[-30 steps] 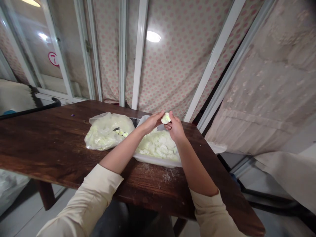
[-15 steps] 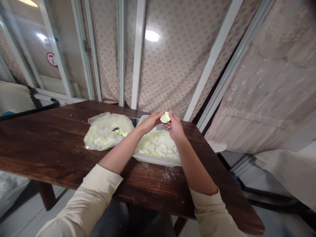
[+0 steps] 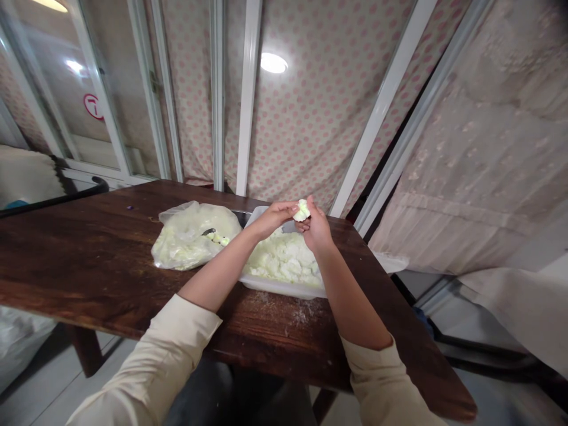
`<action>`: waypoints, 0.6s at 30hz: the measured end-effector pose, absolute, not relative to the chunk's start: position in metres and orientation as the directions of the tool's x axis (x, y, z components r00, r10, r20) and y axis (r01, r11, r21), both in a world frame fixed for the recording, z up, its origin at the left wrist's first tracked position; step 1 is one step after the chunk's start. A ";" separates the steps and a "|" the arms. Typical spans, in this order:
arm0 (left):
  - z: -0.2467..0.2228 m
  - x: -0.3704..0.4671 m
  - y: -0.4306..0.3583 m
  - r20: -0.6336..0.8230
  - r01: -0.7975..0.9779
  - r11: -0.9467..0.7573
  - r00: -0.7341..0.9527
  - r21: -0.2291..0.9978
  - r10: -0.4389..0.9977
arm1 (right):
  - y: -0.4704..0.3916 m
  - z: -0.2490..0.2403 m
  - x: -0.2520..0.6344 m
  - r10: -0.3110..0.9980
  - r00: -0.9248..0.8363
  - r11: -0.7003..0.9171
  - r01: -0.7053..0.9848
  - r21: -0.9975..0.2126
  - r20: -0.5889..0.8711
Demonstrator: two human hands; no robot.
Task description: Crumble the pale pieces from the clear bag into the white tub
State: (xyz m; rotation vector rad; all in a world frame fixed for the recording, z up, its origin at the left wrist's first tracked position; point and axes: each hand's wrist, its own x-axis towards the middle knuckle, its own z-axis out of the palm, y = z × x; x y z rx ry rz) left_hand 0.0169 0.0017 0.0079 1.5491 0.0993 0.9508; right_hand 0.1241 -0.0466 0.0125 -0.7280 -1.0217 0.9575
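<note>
A small pale yellow-white ruffled piece is held up between my two hands. My left hand pinches its left side with the fingertips. Around its right side my right hand is closed, thumb up and fingers curled beneath. Below them a white tray is heaped with similar pale crumpled pieces; my forearms hide parts of it. To the left lies a clear plastic bag with more pale pieces and a dark object at its opening.
The dark wooden table carries white powder in front of the tray. A metal container, partly hidden, stands behind the bag. Curtained window frames rise beyond the table's far edge. A chair with a pale cover is at the far left.
The held piece has turned and moved slightly right, and now looks more bunched. My left fingertips have shifted right with it.
</note>
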 end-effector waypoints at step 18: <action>0.006 0.019 -0.001 0.534 -0.406 -0.349 0.680 0.845 0.502 | -0.047 0.011 0.125 0.911 0.242 0.398 -0.296 -0.868 0.335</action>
